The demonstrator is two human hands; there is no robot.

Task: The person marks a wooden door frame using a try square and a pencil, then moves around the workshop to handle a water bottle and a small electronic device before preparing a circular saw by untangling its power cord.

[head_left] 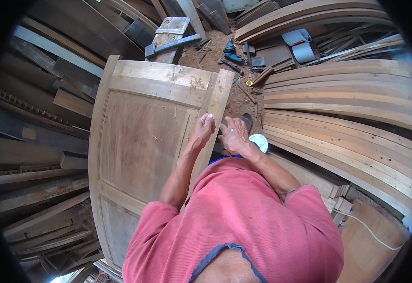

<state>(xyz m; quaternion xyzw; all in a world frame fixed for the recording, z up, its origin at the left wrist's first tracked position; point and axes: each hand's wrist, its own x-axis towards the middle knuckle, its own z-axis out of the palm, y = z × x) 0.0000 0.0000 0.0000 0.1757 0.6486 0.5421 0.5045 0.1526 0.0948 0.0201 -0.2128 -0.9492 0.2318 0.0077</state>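
Note:
A wooden panel door (142, 137) with a raised frame lies to the left of me, its right-hand stile beside my body. My left hand (205, 127) is closed above that stile, fingers curled in; whatever it holds, if anything, is hidden. Just right of it, my right hand (234, 136) is beside the door's outer edge, with bent fingers somewhat apart and a ring on one finger. Nothing shows between those fingers, and I cannot tell whether they touch the edge. Wood shavings are scattered on the door's top rail and panel.
Curved boards (342, 92) are stacked along the right. A teal power drill (232, 51), a hammer (231, 66) and a yellow tape measure (249, 83) lie on the shavings-covered floor ahead. A white round lid (259, 142) is near my right wrist. Planks (36, 127) lean at the left.

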